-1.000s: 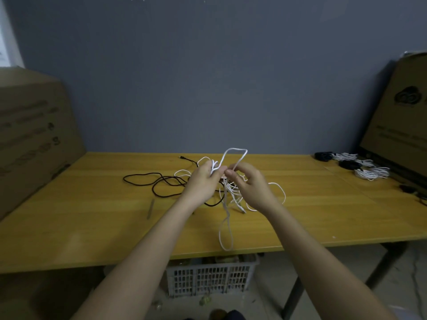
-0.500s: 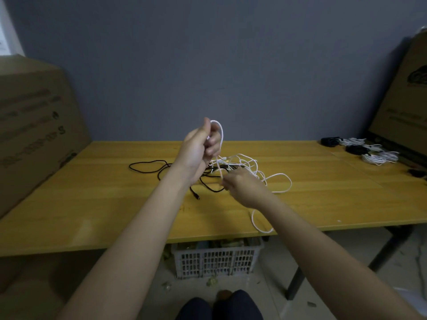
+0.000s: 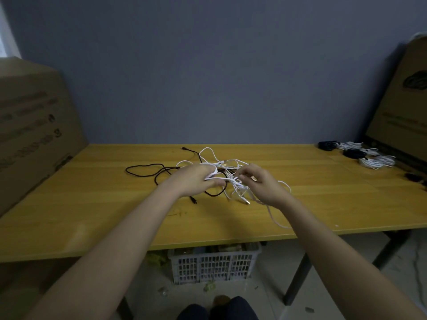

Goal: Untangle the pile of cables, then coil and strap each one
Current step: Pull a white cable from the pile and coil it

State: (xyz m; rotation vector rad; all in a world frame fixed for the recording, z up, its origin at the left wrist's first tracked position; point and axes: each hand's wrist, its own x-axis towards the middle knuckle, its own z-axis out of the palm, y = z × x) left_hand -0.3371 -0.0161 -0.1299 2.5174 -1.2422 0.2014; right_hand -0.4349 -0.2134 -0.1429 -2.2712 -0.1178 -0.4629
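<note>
A tangle of white cables [image 3: 227,166] lies in the middle of the yellow wooden table [image 3: 92,204], mixed with a black cable [image 3: 147,168] that trails off to the left. My left hand [image 3: 196,180] grips a white strand at the left side of the tangle, fingers curled round it. My right hand [image 3: 258,183] hovers at the right side with fingers bent, pinching white strands. One white strand [image 3: 275,218] runs from under my right hand toward the table's front edge.
Several coiled white and black cables [image 3: 360,154] lie at the table's far right. Large cardboard boxes stand at the left [image 3: 34,125] and right [image 3: 402,107]. A white plastic basket [image 3: 215,262] sits on the floor under the table. A grey wall is behind.
My left hand has come down from its raised position to the tangle on the table. My right hand has shifted a little to the right, still in the white strands.
</note>
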